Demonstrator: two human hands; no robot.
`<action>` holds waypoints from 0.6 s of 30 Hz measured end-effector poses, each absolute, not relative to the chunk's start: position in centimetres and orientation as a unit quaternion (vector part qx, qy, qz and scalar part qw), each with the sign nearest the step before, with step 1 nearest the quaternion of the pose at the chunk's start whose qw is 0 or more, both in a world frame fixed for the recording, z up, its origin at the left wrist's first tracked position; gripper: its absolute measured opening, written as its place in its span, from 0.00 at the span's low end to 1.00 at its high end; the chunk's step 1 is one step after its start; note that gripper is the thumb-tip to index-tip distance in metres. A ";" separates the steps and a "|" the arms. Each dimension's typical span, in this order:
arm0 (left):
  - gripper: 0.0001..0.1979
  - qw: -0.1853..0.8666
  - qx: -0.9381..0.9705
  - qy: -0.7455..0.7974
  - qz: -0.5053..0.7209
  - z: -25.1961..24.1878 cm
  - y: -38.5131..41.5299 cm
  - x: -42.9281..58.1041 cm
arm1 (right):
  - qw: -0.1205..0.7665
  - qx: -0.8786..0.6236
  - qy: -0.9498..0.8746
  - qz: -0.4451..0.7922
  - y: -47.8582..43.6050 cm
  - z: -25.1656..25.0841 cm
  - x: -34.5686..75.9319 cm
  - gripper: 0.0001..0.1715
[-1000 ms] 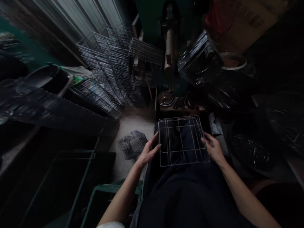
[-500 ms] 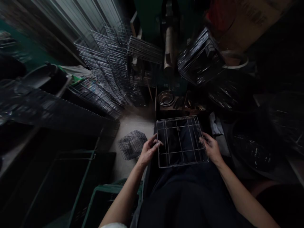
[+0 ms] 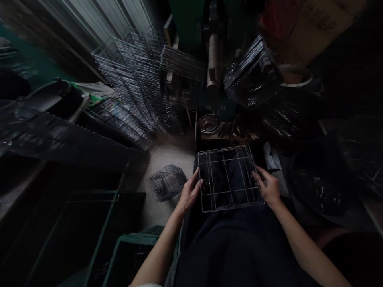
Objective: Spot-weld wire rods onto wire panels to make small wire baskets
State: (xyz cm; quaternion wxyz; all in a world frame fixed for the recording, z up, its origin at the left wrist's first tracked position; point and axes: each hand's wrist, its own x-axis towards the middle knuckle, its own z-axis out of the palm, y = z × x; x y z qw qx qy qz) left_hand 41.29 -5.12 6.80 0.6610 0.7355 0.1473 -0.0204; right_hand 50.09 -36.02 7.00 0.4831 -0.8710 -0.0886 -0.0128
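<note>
A rectangular wire frame (image 3: 228,190) with thin crossing bars lies level above my lap, between my two hands. My left hand (image 3: 189,192) grips its left edge, thumb over the wire and fingers along the outside. On the opposite edge my right hand (image 3: 268,187) is closed around the side wires, its fingertips partly hidden by them. Through the gaps in the frame my dark trousers show. Beyond its far edge, a metal dish (image 3: 208,124) sits on a wooden ledge among small dark tools.
Tall stacks of wire panels (image 3: 131,75) stand at the left back. A small wire cage (image 3: 166,183) rests on the floor. Behind the ledge is a machine with a metal bar (image 3: 213,59). Green crates (image 3: 136,239) are at lower left, a dark basin (image 3: 318,183) at right.
My left hand's fingers have drawn in and straightened a little along the frame's edge. The frame has shifted very slightly to the right, still held by both hands.
</note>
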 end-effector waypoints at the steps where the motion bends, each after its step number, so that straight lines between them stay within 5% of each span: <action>1: 0.37 0.654 0.744 0.140 -0.014 6.7 -5.2 41.2 | 0.471 -0.875 -0.106 -0.044 -36.0 7.2 50.1 0.24; 6: 0.36 0.626 0.767 0.142 0.000 6.3 -5.2 41.0 | 0.454 -0.873 -0.143 -0.109 -35.8 7.5 49.8 0.20; 18: 0.39 0.701 0.689 0.187 -0.004 6.3 -5.8 40.8 | 0.567 -0.822 -0.060 -0.017 -36.3 6.5 49.6 0.22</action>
